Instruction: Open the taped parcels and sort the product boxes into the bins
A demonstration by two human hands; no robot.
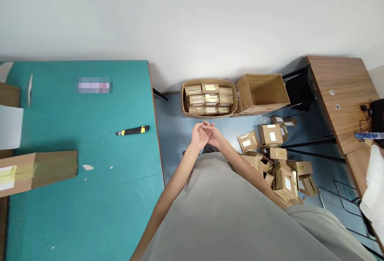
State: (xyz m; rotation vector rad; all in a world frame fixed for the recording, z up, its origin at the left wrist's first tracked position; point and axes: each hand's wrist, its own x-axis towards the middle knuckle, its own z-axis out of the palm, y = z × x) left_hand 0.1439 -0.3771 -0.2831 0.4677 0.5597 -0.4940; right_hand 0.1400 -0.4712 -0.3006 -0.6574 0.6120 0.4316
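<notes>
My left hand [198, 135] and my right hand [214, 135] meet in front of my body, palms turned up and fingers overlapping. Both look open, with nothing visible in them. Past my fingertips, an open carton [183, 100] on the floor holds several small taped boxes [211, 100] in rows. To the left, a black and yellow utility knife [132, 130] lies on the green table [126, 197], away from both hands.
A long cardboard box [54, 171] lies at the table's left. Another open carton [264, 91] stands beside the filled one. Loose boxes [285, 185] are heaped on the floor at right, near a wooden desk [336, 77] and a metal chair frame [342, 201].
</notes>
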